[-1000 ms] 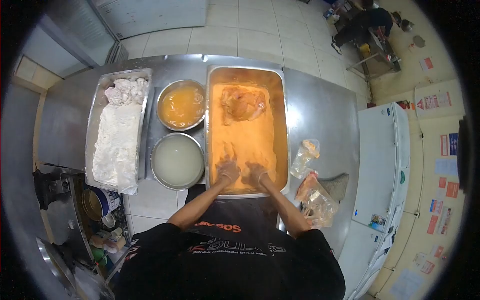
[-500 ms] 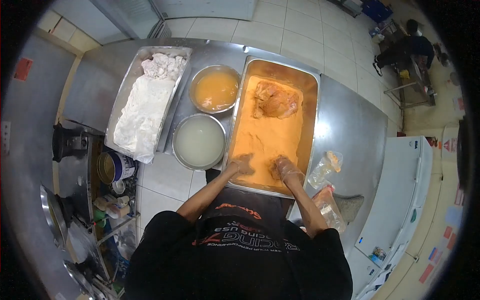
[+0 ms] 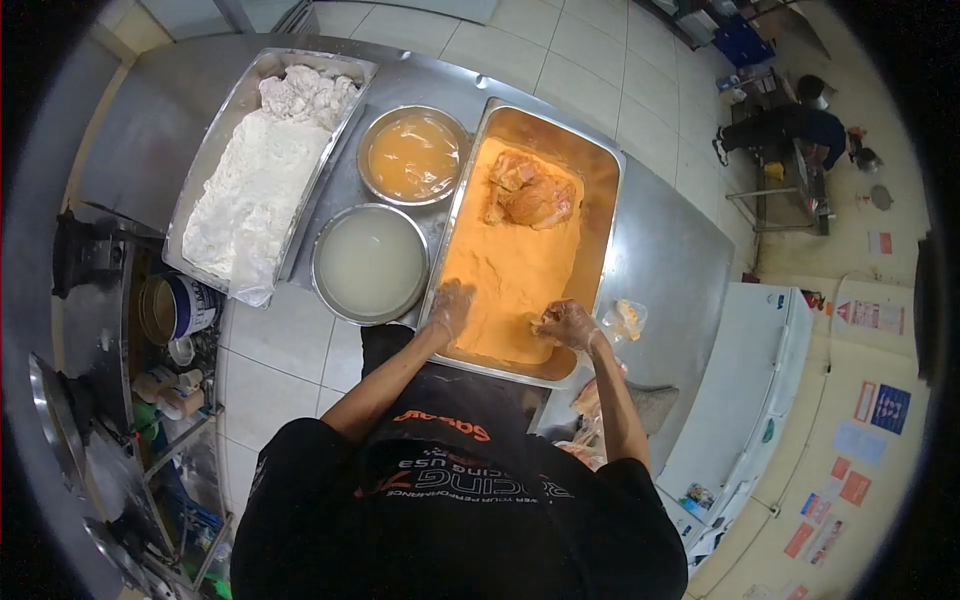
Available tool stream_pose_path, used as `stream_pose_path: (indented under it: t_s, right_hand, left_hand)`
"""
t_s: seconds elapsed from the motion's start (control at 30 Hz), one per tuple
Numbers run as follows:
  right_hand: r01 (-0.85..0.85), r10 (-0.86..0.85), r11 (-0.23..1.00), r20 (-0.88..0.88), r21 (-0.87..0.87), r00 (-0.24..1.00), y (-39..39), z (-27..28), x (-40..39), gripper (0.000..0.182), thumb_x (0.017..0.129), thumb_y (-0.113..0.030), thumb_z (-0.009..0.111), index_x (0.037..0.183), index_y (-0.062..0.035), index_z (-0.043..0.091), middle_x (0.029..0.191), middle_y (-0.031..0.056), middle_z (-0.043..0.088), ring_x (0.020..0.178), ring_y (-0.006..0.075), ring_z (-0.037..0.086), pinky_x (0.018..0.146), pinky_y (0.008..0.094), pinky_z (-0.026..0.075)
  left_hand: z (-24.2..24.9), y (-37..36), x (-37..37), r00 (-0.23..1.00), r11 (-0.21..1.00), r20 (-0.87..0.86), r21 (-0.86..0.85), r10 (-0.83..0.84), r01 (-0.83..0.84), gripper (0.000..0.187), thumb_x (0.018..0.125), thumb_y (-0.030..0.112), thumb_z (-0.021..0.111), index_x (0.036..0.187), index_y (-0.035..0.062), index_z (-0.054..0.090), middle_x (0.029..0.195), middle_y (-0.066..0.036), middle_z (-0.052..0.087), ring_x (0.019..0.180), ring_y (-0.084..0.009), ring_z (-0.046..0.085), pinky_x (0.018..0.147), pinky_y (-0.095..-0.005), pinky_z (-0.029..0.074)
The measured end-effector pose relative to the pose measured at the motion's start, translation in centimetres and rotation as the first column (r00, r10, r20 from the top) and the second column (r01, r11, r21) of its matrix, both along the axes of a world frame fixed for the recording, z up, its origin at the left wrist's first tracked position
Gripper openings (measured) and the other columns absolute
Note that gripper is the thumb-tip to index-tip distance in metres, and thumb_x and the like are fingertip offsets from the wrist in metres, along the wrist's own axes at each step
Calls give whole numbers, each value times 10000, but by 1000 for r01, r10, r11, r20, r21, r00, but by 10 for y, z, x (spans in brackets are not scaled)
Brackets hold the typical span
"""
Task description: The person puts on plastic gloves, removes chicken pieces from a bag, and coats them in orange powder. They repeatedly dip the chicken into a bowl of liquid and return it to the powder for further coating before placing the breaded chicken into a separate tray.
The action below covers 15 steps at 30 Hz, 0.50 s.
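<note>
Steel table (image 3: 665, 235), bare upper right, 2 hands (image 3: 452, 308) near tray rim (image 3: 607, 230)

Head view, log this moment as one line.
tray: orange powder, meat at far end | left hand: by left wall | right hand: curled over powder

Orange powder (image 3: 510, 255), creased, spread in metal tray (image 3: 599, 190)

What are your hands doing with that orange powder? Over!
Left hand by the tray's left wall. Right hand curled over the orange powder. Meat lying at the far end, apart from both hands.
</note>
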State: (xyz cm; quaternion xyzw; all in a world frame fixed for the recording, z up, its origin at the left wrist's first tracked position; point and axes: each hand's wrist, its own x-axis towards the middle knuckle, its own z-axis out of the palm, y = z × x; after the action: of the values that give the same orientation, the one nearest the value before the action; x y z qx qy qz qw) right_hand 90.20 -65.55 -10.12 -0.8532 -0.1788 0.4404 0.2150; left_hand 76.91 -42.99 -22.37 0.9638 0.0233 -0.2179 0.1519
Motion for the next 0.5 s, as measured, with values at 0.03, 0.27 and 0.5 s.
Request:
stream_pose_path:
  t_s: [0.03,0.27,0.5]
  right_hand:
    - [16,-16,998,-9,67,1000,8,11,1,173,717,-84,744,704,-37,577,663,16,581,612,100,537,546,285,446]
    - [90,-90,996,-23,-10,996,58,59,14,205,698,-55,775,752,-39,578,687,-24,573,633,67,533,551,247,444]
    - [138,-141,972,-2,190,990,62,46,72,230,692,-66,776,765,-79,559,699,-35,536,662,76,489,603,251,436]
  left_hand:
    - [-5,-3,-5,1000,1000,4,-9,11,-11,581,852,386,527,1301,30,431,1273,-257,445,1224,-356,410,1020,-440,330]
    - [-16,2,-17,905,858,-45,-301,424,-417,423,946,299,390,1288,61,458,1268,-232,459,1201,-370,423,1028,-436,313]
    - [41,20,-6,924,881,-248,-308,290,-359,417,948,219,354,1330,63,417,1411,-238,340,1340,-374,281,1119,-427,207]
